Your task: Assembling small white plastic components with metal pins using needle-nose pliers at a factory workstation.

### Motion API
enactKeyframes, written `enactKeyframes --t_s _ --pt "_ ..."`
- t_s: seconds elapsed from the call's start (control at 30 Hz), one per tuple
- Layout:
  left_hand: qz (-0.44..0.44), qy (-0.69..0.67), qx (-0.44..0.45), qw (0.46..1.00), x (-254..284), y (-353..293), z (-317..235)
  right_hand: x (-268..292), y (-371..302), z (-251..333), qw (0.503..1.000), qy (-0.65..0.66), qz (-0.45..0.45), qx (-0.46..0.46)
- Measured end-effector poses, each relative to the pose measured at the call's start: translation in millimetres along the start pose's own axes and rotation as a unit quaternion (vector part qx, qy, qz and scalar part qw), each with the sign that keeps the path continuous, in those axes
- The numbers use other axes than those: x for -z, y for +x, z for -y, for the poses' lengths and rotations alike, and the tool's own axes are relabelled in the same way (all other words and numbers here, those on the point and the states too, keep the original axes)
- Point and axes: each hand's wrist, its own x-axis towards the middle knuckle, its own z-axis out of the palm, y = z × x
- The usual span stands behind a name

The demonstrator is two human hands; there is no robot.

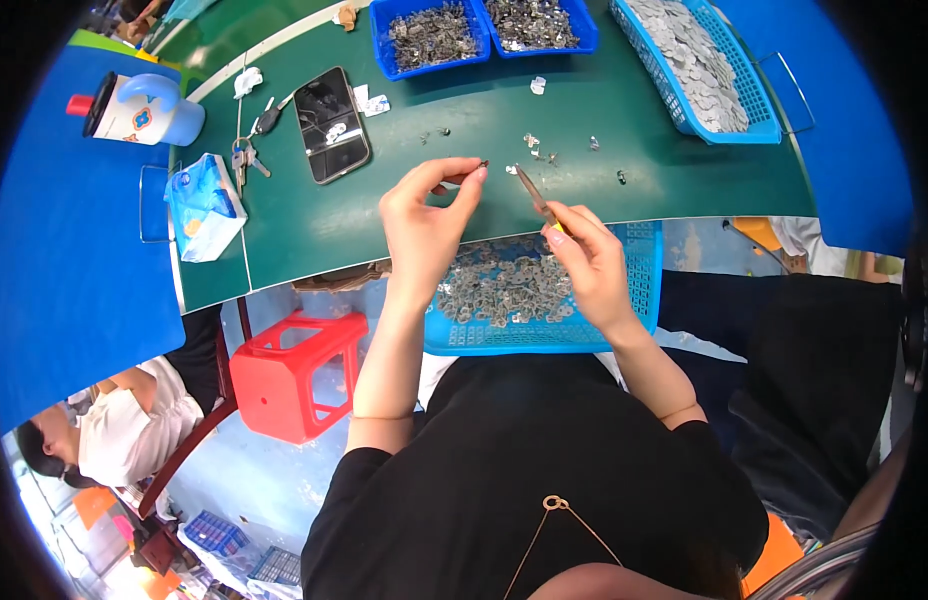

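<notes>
My left hand (429, 215) is pinched above the green table (284, 235), with a small dark part (483, 164) between thumb and fingertip. My right hand (591, 262) grips metal tweezers (535, 195) with some yellow near the fingers. At the tweezers' tip is a small pale metal piece (512, 170); whether the tips hold it I cannot tell. Loose small parts (546, 158) are scattered just beyond. Below both hands, by my lap, a light-blue basket (514, 342) holds many small silvery pieces (509, 290).
Two blue bins (414, 72) of small metal parts stand at the back, and a blue basket (761, 128) of flat silvery discs at the right. A phone (331, 125), keys (249, 160), a tissue pack (204, 207) and a tumbler (144, 110) are left. A red stool (296, 375) stands below.
</notes>
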Motion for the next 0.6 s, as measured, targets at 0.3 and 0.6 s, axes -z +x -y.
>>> enactKeyframes --t_s 0.3,0.6 --pt "-0.032 -0.092 -0.067 0.993 -6 3 -10 1 7 10 0.998 0.060 0.017 -0.018" --pt "-0.023 -0.191 -0.124 0.973 -34 40 -36 17 22 26 0.991 0.117 -0.041 0.047"
